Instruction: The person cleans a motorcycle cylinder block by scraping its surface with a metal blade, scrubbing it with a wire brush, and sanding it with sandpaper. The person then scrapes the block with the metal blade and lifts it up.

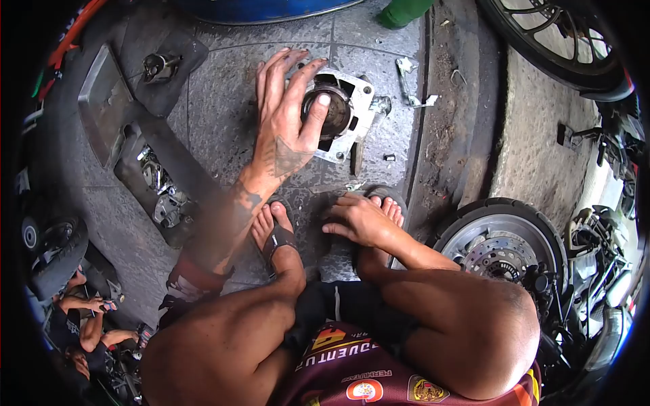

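My left hand [288, 108] reaches over a metal engine cylinder block [359, 95] standing on the tiled floor. Its thumb rests over the dark round piston [335, 118] in the bore, while the other fingers stretch out past the block's upper left side. The fingers are apart and do not wrap round the block. Above my right foot hangs my right hand [359, 220], loosely bent, with fingers apart and nothing seen in it. A small dark pin [389, 158] lies right of the block, and torn gasket pieces [409, 81] lie farther right.
To the left sit a long tray [159, 183] of metal parts and a metal cup-like part [160, 66]. A wheel with a brake disc [501, 247] lies at my right. Another wheel [562, 37] stands at top right. A person [84, 318] works at lower left.
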The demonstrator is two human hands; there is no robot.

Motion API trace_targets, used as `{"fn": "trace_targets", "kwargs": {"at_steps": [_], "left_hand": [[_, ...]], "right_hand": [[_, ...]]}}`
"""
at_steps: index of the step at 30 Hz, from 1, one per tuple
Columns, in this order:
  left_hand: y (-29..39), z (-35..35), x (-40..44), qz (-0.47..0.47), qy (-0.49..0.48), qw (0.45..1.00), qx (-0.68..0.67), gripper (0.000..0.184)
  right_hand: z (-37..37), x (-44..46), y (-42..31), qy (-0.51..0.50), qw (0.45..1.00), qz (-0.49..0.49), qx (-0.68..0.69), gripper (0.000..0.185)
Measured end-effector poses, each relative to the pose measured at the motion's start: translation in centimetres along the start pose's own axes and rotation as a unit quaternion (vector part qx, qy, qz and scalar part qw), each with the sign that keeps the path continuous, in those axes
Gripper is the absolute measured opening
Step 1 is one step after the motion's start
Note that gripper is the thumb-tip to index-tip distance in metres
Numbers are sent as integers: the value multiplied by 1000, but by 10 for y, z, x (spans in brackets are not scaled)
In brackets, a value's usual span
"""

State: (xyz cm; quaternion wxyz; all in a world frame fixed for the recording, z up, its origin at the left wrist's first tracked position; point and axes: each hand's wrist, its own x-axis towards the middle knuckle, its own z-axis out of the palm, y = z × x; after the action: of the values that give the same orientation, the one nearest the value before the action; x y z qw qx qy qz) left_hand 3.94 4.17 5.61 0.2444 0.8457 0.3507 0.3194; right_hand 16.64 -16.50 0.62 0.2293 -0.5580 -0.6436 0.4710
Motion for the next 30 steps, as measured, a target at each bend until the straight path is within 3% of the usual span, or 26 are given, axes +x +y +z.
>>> {"fn": "trace_targets", "kwargs": {"at_steps": [1,3,5,7,10,23,30], "left_hand": [[0,0,-2,7,3,1000,15,43],[-2,0,-4,2,9,1000,15,42],[-6,1,-6,-8,25,1000,-11,42],[-11,1,-6,-17,72,991,-113,42],[-11,-5,-11,-16,74,992,-105,41],[13,-27,-57,-66,61,993,-78,38],[19,-40,-82,-67,30,996,-57,40]], "right_hand": [[1,1,-4,5,996,-52,-71,19],[1,7,3,87,992,49,-74,17],[-10,15,7,99,982,66,-150,14],[-17,21,4,57,984,78,-150,14],[-13,25,3,-41,964,25,-263,23],[8,22,13,3,947,-20,-322,20],[8,26,15,-31,938,-44,-343,18]]}}
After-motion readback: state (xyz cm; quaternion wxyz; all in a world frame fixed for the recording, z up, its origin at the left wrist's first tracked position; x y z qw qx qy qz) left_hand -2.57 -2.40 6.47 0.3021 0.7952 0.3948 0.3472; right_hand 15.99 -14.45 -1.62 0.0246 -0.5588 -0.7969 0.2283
